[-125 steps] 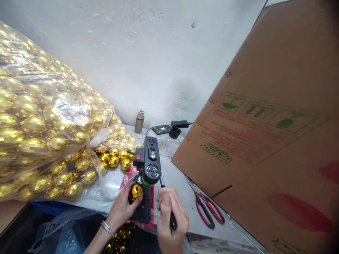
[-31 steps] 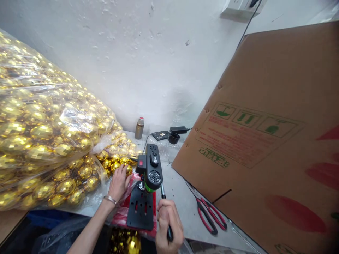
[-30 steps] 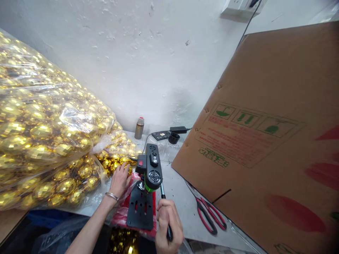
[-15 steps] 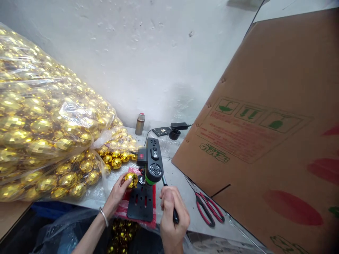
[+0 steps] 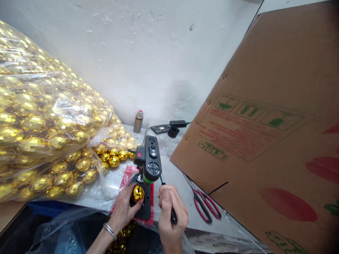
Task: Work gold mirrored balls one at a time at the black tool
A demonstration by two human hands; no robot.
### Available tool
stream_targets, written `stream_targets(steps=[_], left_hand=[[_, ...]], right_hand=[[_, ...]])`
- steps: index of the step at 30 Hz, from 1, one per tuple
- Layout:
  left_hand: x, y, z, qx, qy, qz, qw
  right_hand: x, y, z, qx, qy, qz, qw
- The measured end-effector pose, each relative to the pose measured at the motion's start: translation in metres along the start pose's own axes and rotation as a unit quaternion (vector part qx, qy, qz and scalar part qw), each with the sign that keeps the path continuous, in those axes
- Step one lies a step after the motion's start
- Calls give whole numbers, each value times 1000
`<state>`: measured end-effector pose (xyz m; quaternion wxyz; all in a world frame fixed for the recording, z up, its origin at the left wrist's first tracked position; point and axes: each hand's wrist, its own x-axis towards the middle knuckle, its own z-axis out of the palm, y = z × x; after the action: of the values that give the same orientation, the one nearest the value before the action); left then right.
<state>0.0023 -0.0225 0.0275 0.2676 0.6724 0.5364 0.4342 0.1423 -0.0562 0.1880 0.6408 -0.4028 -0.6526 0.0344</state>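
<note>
A shiny gold mirrored ball [image 5: 138,193] is gripped between the thumb and fingers of my left hand [image 5: 125,204]. It sits over the black slotted base plate [image 5: 145,211] of a small press-like machine [image 5: 152,158], just in front of its black head with a green ring. My right hand [image 5: 173,213] is closed round the black-ended lever [image 5: 173,216] on the machine's right side. The ball's underside is hidden.
A big clear bag of gold balls [image 5: 53,123] fills the left. Red-handled scissors [image 5: 206,206] lie on the right, beside a large cardboard box [image 5: 251,123]. A bottle [image 5: 138,121], a black cap [image 5: 173,132] and a power adapter [image 5: 178,123] stand behind.
My left hand has brought the ball rightward and toward me, from beside the machine to over its base plate. My right hand stays on the lever. The view has shifted slightly.
</note>
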Motion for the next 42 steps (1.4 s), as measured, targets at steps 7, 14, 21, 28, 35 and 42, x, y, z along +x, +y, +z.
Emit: stream_targets(steps=[7, 14, 21, 28, 35, 42], left_hand=[[6, 5, 13, 41, -4, 36, 998], [9, 9, 13, 55, -36, 5, 998], [8, 9, 14, 59, -38, -2, 998], [8, 10, 14, 66, -33, -7, 997], [7, 4, 18, 57, -23, 0, 998], [9, 3, 16, 50, -38, -2, 998]], right_hand=[[-4, 1, -3, -3, -8, -11, 1000], [-22, 14, -3, -24, -19, -41, 999], [-50, 37, 7, -44, 15, -72, 996], [-57, 37, 19, -41, 83, -45, 995], [-64, 40, 18, -30, 81, -30, 996], [-67, 49, 18, -18, 66, -47, 997]])
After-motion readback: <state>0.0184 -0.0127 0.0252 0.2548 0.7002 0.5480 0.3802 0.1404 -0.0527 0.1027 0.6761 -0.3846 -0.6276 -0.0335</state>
